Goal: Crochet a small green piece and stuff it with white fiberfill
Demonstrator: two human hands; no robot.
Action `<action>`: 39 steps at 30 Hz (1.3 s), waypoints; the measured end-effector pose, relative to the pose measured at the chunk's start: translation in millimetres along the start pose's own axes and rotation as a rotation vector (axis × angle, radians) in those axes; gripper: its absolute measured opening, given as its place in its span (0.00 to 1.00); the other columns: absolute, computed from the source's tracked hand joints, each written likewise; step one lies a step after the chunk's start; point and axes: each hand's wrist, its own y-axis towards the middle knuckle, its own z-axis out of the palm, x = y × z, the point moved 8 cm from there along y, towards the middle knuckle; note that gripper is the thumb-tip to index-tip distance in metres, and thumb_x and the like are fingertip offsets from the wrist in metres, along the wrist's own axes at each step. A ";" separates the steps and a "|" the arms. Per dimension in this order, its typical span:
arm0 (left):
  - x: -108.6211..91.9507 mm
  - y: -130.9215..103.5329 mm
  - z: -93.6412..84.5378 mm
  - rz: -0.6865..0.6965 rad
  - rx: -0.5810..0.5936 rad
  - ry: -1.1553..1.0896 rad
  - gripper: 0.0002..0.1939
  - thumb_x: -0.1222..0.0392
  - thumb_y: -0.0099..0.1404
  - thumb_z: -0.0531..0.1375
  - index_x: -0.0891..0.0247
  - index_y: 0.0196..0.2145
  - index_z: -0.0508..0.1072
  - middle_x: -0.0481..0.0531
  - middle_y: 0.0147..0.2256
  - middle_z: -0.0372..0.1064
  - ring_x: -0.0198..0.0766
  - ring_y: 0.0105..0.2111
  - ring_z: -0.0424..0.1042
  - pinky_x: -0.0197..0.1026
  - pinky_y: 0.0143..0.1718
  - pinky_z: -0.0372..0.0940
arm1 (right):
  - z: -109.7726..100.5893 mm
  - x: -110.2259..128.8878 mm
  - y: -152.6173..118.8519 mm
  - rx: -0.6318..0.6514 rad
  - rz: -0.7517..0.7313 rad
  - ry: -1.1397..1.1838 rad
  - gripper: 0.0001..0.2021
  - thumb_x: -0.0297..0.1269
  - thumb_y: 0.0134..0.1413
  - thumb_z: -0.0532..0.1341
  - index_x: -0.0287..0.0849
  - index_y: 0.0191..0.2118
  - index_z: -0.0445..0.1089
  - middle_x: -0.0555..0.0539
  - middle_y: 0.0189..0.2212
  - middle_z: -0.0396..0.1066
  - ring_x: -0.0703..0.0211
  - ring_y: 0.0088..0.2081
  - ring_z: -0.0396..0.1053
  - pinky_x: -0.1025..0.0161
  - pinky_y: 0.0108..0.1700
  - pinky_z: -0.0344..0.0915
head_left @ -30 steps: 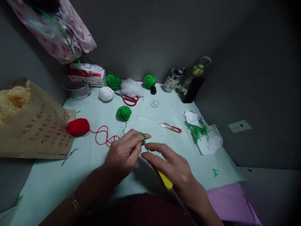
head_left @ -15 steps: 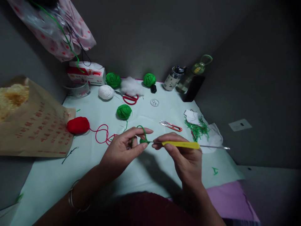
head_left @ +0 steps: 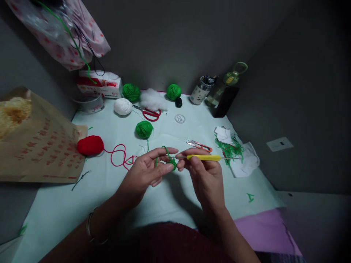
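My left hand (head_left: 146, 171) pinches a small green crochet piece (head_left: 172, 164), with green yarn looped over its forefinger. That strand runs back to a green yarn ball (head_left: 144, 129) on the pale table (head_left: 82, 204). My right hand (head_left: 204, 175) grips a crochet hook by its yellow handle (head_left: 203, 157); the metal tip points left into the green piece. Both hands hover just above the table, almost touching each other.
A red yarn ball (head_left: 90, 145) with loose red strand lies left. Small orange snips (head_left: 199, 145) sit just behind my right hand. Red scissors (head_left: 150, 114), white yarn (head_left: 123, 106), stuffing, more green balls and bottles (head_left: 219, 95) line the back. Green scraps (head_left: 230, 149) lie right, a brown paper bag (head_left: 41, 149) left.
My right hand swung the hook from pointing down to level, then drew it left so its tip meets the green piece. My left hand rose slightly and turned palm up.
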 end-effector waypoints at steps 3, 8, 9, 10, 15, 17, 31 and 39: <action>1.8 1.7 -0.3 -0.015 -0.006 -0.061 0.14 0.60 0.62 0.69 0.58 0.46 0.80 0.45 0.34 0.66 0.16 0.16 0.48 0.28 0.16 0.45 | -1.9 10.5 -4.0 -0.063 -0.146 -0.157 0.08 0.34 0.65 0.62 0.48 0.43 0.79 0.50 0.38 0.80 0.65 0.35 0.77 0.65 0.41 0.75; 4.2 1.8 -2.5 -0.020 -0.041 -0.142 0.11 0.61 0.61 0.70 0.61 0.42 0.79 0.42 0.30 0.63 0.15 0.15 0.48 0.27 0.16 0.44 | -5.5 18.2 -5.4 -0.101 -0.215 -0.239 0.09 0.32 0.66 0.61 0.48 0.43 0.79 0.50 0.38 0.80 0.64 0.35 0.78 0.63 0.41 0.75; 4.8 1.6 -3.0 -0.022 -0.049 -0.157 0.10 0.62 0.61 0.70 0.62 0.41 0.79 0.42 0.29 0.63 0.15 0.15 0.48 0.27 0.16 0.44 | -6.9 19.7 -5.9 -0.112 -0.226 -0.234 0.09 0.32 0.66 0.61 0.48 0.43 0.79 0.49 0.38 0.79 0.63 0.35 0.78 0.62 0.41 0.75; 5.3 1.4 -3.4 -0.022 -0.056 -0.169 0.09 0.62 0.60 0.70 0.63 0.39 0.78 0.41 0.29 0.62 0.15 0.15 0.48 0.27 0.16 0.44 | -8.2 21.4 -6.6 -0.122 -0.241 -0.230 0.09 0.32 0.66 0.60 0.47 0.43 0.79 0.49 0.38 0.79 0.63 0.35 0.78 0.62 0.40 0.75; 4.8 0.5 -3.4 -0.022 -0.067 -0.187 0.08 0.63 0.60 0.70 0.66 0.36 0.77 0.41 0.27 0.62 0.15 0.15 0.47 0.27 0.16 0.43 | -5.6 33.9 -14.1 -0.133 -0.363 -0.305 0.10 0.31 0.66 0.59 0.47 0.43 0.79 0.49 0.37 0.78 0.61 0.36 0.76 0.61 0.38 0.74; 4.3 0.6 -2.7 -0.023 -0.063 -0.185 0.08 0.63 0.60 0.70 0.66 0.36 0.76 0.41 0.27 0.62 0.16 0.15 0.47 0.27 0.16 0.43 | -1.3 39.8 -18.5 -0.133 -0.422 -0.411 0.11 0.29 0.66 0.59 0.48 0.43 0.79 0.49 0.38 0.77 0.60 0.37 0.75 0.59 0.39 0.73; 3.1 -0.2 -3.9 -0.024 -0.083 -0.148 0.09 0.61 0.59 0.70 0.66 0.35 0.76 0.42 0.26 0.62 0.17 0.15 0.47 0.30 0.16 0.42 | -1.0 31.1 -16.7 -0.098 -0.284 -0.238 0.10 0.32 0.66 0.59 0.47 0.41 0.79 0.48 0.35 0.76 0.61 0.34 0.74 0.60 0.37 0.72; 3.5 0.1 -4.3 -0.021 -0.080 -0.154 0.09 0.61 0.59 0.70 0.67 0.34 0.75 0.43 0.29 0.65 0.16 0.14 0.47 0.30 0.16 0.42 | 1.5 27.7 -16.7 -0.088 -0.291 -0.297 0.10 0.31 0.66 0.59 0.49 0.42 0.79 0.49 0.36 0.76 0.60 0.34 0.74 0.59 0.37 0.71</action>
